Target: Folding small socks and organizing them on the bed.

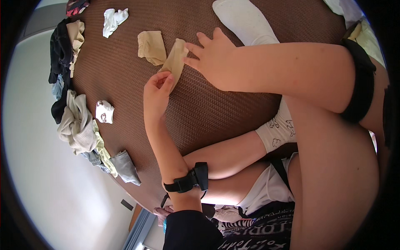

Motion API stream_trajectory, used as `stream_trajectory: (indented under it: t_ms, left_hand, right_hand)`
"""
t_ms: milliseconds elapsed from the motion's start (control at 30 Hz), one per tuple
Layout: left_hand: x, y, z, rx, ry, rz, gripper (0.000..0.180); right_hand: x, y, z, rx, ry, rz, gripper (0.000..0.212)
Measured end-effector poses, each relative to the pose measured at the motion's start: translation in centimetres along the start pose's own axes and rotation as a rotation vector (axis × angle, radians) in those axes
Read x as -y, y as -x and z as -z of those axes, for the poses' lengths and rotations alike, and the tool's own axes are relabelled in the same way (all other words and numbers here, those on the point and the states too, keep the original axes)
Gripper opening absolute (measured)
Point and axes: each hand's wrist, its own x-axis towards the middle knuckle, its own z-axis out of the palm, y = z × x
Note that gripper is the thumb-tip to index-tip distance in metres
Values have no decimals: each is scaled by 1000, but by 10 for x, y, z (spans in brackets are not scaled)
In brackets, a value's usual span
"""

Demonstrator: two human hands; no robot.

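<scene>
A narrow beige sock point(176, 58) stretches at a slant between my two hands above the brown woven mat. My left hand point(157, 93) pinches its near end between thumb and fingers. At the upper end, my right hand point(214, 60) has its fingers spread, with the fingertips at the sock's edge. Just left of it lies a second beige piece point(152, 48), folded into a short shape with a gathered edge.
Around me spreads the brown woven mat point(216, 112). A white sock point(114, 21) and a small white patterned piece point(104, 111) lie on the left. Piled clothes point(77, 123) and a folded grey cloth point(126, 167) line the left edge. My socked foot point(246, 21) rests beyond my right hand.
</scene>
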Motion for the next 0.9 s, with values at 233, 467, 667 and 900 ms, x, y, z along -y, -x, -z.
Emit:
stream_trajectory:
  t_ms: [233,467,667,900]
  left_hand:
    - [-10,6,-6,141,-246,-36,29]
    - [9,0,0,266,-164,-94,38]
    - [4,6,-3,213,-343,-131,35]
    - [-5,13,-6,216,-518,-287,28]
  right_hand:
    - [-3,1,-2,-55,12,192,62]
    - [4,-7,-13,-228,-43,265,57]
    - [-1,-3,-17,-79,-216,216,66]
    - [-2,-8,-15,8,-150,204,66]
